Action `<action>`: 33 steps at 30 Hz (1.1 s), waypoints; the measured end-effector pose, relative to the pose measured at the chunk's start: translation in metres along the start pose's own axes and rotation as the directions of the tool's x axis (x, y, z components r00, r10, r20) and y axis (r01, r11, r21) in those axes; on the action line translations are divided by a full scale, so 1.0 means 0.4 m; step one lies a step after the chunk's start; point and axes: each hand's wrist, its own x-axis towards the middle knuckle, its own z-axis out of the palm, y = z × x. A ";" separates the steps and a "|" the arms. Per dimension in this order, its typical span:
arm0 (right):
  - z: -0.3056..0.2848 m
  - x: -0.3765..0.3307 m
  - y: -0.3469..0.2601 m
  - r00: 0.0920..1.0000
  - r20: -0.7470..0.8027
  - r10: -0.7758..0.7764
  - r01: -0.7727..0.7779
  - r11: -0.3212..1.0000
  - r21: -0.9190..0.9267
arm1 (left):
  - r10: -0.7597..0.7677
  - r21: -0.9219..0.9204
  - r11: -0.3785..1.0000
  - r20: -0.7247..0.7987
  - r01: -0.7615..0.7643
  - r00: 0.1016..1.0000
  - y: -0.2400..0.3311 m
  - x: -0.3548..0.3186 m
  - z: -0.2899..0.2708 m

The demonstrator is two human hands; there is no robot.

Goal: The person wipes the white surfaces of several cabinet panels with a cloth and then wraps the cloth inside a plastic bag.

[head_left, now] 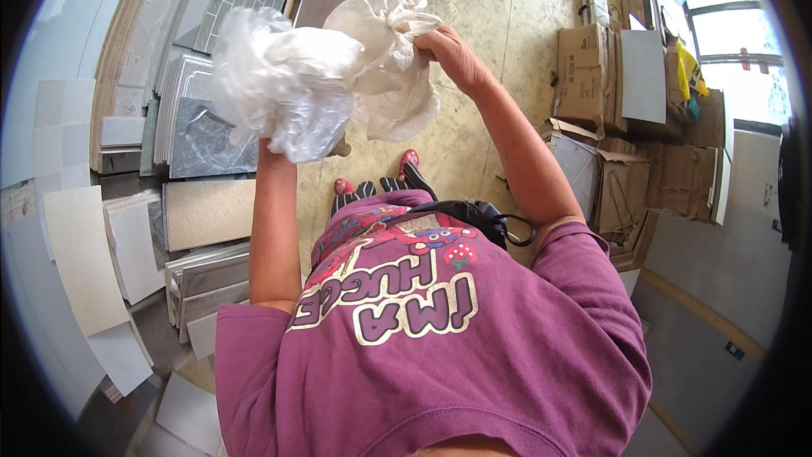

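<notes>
Head view, near to far. Purple printed t-shirt fills the lower frame, with a black strap/pouch at the waist. Both bare forearms are raised in front of the chest.

Left hand: mostly buried under a bunched clear plastic sheet; only the wrist shows below the wad. Arm position suggests a grip from underneath, but I cannot tell how the fingers sit.

Right hand: fingers closed, pinching the upper right edge of the same plastic, where a whiter, smoother fold hangs down. The plastic spans between both hands, held at about face height, clear of the floor.

Below the bundle: feet in red shoes and striped socks on a bare beige floor.

Left side: stacks of tiles leaning and lying, in grey, beige and white, one with a brick pattern.

Right side, further out: cardboard boxes, some opened, plus flat grey slabs, near a bright window.
</notes>
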 end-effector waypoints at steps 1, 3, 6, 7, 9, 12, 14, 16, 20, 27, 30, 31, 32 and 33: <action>0.003 0.008 0.014 0.999 0.029 0.025 -0.028 0.994 0.109 | -0.011 0.024 1.000 0.091 0.009 0.996 -0.018 0.007 -0.040; 0.018 -0.004 -0.006 0.990 0.016 0.142 -0.137 0.910 0.391 | -0.036 -0.141 0.989 0.134 0.055 0.990 -0.030 0.003 0.010; 0.001 0.025 0.077 0.975 0.169 0.145 -0.220 0.739 0.637 | -0.045 -0.261 0.957 0.291 0.124 0.956 -0.080 0.030 -0.055; -0.005 0.023 0.085 0.970 0.228 0.085 -0.225 0.674 0.704 | -0.026 -0.304 0.941 0.382 0.152 0.924 -0.087 0.032 -0.043; -0.005 0.007 0.065 0.944 0.325 -0.056 -0.248 0.528 0.812 | -0.054 -0.653 0.692 0.377 0.307 0.925 -0.097 0.030 -0.042; -0.016 -0.005 0.076 0.944 0.329 -0.015 -0.278 0.498 0.821 | -0.260 -0.858 0.426 0.188 0.288 0.947 -0.116 0.020 -0.033; -0.030 -0.006 0.101 0.963 0.269 0.001 -0.222 0.570 0.791 | -0.174 -0.125 0.975 0.077 0.182 0.982 -0.126 0.025 0.006; -0.057 -0.009 0.112 0.981 0.176 0.082 -0.183 0.685 0.705 | -0.110 -0.239 0.961 0.115 0.135 0.987 -0.115 0.032 0.053; -0.159 -0.020 0.109 0.974 -0.073 0.214 -0.178 0.925 0.337 | -0.052 -0.197 0.980 -0.181 0.016 0.982 -0.084 0.006 0.172; -0.179 -0.047 0.084 0.881 -0.462 -0.099 0.023 0.986 -0.167 | 0.150 0.065 0.988 -0.197 -0.140 0.969 -0.088 0.003 0.229; -0.114 -0.074 0.072 0.906 -0.302 -0.298 0.127 0.870 -0.477 | 0.104 -0.038 0.993 -0.078 -0.107 0.991 -0.086 0.012 0.205; -0.086 -0.082 0.055 0.917 -0.204 -0.343 0.194 0.830 -0.523 | 0.134 0.061 0.990 -0.100 -0.128 0.986 -0.090 0.013 0.200; -0.057 -0.080 0.049 0.921 -0.115 -0.372 0.264 0.813 -0.519 | 0.163 0.162 0.976 -0.109 -0.144 0.981 -0.092 0.018 0.203; -0.030 -0.087 0.030 0.932 -0.057 -0.357 0.286 0.825 -0.488 | 0.195 0.260 0.953 -0.124 -0.158 0.973 -0.093 0.020 0.204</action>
